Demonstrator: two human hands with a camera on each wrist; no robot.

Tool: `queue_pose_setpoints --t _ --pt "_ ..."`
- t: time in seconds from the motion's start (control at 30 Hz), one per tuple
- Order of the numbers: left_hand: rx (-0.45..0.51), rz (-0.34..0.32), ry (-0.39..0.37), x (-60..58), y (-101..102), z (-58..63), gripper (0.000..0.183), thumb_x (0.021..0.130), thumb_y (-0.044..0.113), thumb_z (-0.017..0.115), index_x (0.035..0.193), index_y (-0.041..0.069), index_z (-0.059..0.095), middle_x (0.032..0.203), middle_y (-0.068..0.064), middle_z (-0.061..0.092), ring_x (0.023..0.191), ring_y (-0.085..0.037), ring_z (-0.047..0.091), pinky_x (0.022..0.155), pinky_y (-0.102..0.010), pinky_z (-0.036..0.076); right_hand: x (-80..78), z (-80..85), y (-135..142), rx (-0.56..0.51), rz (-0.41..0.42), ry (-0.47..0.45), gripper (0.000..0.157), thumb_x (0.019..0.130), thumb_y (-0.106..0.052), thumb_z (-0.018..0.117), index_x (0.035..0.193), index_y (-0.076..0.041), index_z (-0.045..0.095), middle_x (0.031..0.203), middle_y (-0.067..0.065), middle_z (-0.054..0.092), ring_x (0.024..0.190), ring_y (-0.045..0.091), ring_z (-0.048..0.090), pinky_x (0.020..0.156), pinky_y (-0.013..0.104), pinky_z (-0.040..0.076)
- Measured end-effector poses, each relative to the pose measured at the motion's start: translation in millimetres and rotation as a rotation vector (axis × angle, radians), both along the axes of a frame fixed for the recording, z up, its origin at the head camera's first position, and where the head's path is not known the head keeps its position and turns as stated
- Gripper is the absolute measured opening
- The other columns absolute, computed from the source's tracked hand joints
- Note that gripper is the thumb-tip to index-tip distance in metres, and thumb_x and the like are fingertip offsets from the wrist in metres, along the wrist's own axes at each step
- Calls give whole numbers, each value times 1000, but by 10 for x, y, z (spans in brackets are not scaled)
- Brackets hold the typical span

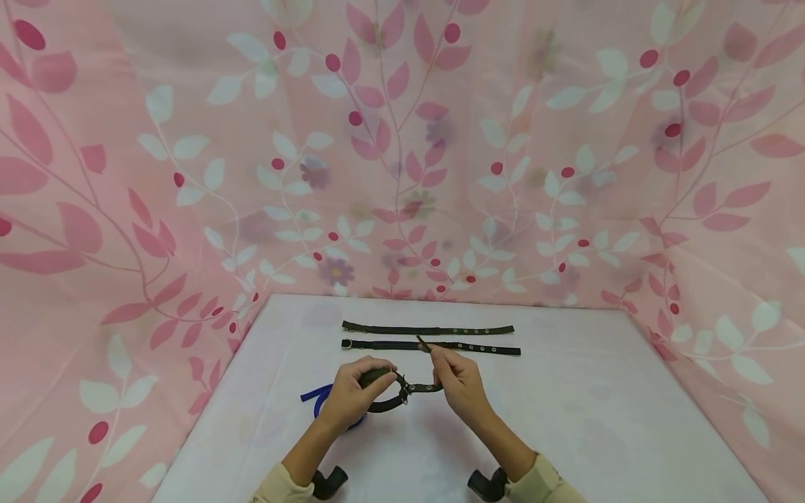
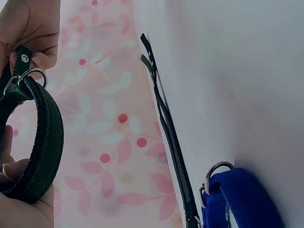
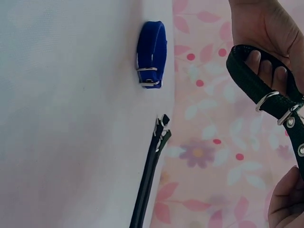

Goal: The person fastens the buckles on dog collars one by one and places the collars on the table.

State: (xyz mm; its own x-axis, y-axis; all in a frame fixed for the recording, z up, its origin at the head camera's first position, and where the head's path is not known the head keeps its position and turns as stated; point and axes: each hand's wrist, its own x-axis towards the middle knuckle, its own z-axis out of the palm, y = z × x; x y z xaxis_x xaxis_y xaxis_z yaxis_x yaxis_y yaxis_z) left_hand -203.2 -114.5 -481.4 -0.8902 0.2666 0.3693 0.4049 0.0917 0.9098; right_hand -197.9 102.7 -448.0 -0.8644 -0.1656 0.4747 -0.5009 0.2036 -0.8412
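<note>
A dark green dog collar (image 1: 385,406) is closed into a loop and held up in front of me. My left hand (image 1: 350,395) grips the loop, with fingers inside it in the right wrist view. My right hand (image 1: 464,388) pinches the strap's free end, which runs out of the buckle to the right. Metal eyelets show along that end, and a D-ring (image 3: 269,100) sits beside the buckle (image 3: 288,115). Under the left hand a blue collar (image 2: 247,199), also looped, lies on the white table (image 1: 566,412), partly hidden by the hand in the head view.
Two dark collars lie stretched out side by side behind the hands: a farther collar (image 1: 415,330) and a nearer collar (image 1: 390,345). Both have eyelets toward their right ends. A pink floral cloth (image 1: 402,140) walls the table at the back and sides.
</note>
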Motion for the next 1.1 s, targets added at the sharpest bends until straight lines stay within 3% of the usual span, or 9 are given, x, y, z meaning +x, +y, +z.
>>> queue_pose_setpoints --t 0.13,0.27,0.47,0.67,0.83,1.1 --pt "5 -2 47 5 7 1 13 94 14 68 105 8 72 99 -11 69 86 -7 64 75 -22 56 78 119 -13 19 9 37 17 96 2 58 106 8 70 67 15 57 60 2 47 49 21 44" --pt "3 -2 78 -4 13 -22 12 93 10 69 104 7 73 95 -10 68 81 -5 61 68 -21 54 100 139 -13 55 57 75 14 93 4 62 103 6 72 77 14 66 66 0 50 53 20 47" --pt "-8 -1 87 -16 25 -54 13 91 7 70 104 4 73 89 -11 66 72 -2 54 59 -19 49 11 -48 -10 166 120 162 12 92 5 63 95 1 74 66 7 57 59 -2 39 48 16 37" --pt "-15 12 83 -6 1 -55 13 90 7 71 103 4 73 87 -9 66 70 -2 52 57 -18 48 -97 -275 15 241 95 150 13 93 -8 68 102 -8 76 69 -3 57 59 -2 41 48 17 40" --pt "-21 3 113 -11 -19 -56 14 90 7 72 104 7 74 85 -8 65 70 -2 51 57 -20 48 -117 -269 22 266 151 198 13 93 -17 69 103 -12 77 70 -7 56 60 -2 42 48 16 40" --pt "-105 -17 123 -16 -19 -49 14 89 15 74 103 11 75 86 -2 66 70 -3 51 57 -20 48 -55 -168 -19 299 216 217 11 91 -3 68 97 -6 76 67 0 58 60 -3 40 51 12 35"
